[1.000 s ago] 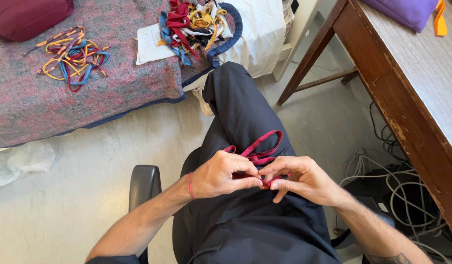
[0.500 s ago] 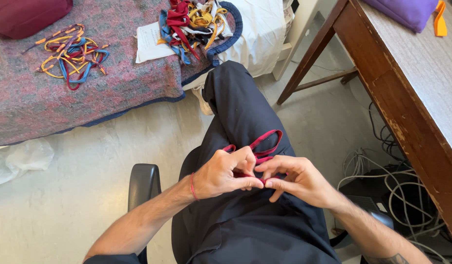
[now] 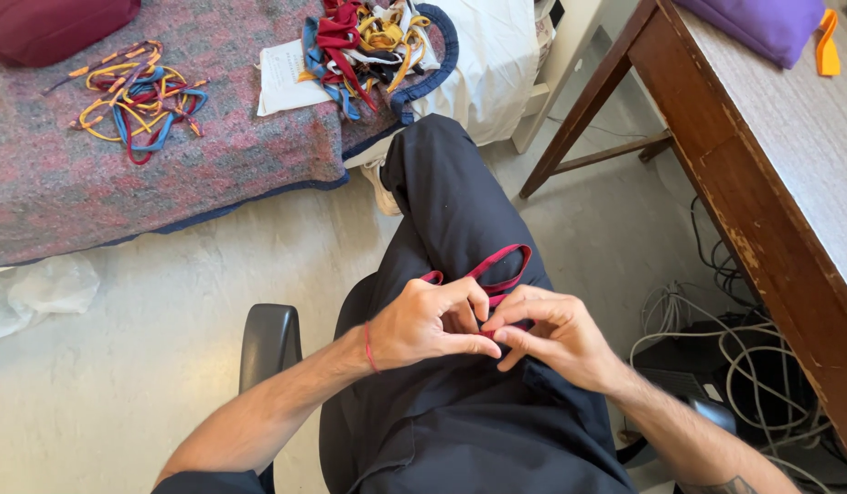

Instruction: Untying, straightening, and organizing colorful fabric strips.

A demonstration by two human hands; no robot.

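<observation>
A dark red lace (image 3: 493, 267) is held over the lap, on the black trousers (image 3: 460, 220) of the seated person. Both hands are brought together above the thigh. The left hand (image 3: 430, 322) is seen with its fingers curled, and the thumb and the forefinger are pressed together on the lace at the place where the two hands meet. The right hand (image 3: 551, 334) is placed just beside it, touching it; its fingertips are bent inward and are pinched on the same part of the lace. A loop of the lace is seen beyond the fingers, lying flat on the trousers, further from the body. How the lace runs between the fingers is hidden and cannot be told. A thin red band is worn on the left wrist.

At the left of the lap the black armrest (image 3: 269, 340) of a chair is seen. A bed with a mottled pink blanket (image 3: 167, 192) is placed in front of the person. On the blanket a small heap of yellow, blue and red laces (image 3: 138, 102) is laid, well apart from the hands, and a bigger heap of mixed laces (image 3: 373, 41) is laid on a white sheet of paper (image 3: 284, 80). A wooden table (image 3: 780, 174) is at the right, and white cables (image 3: 716, 338) are lying on the floor under it.
</observation>
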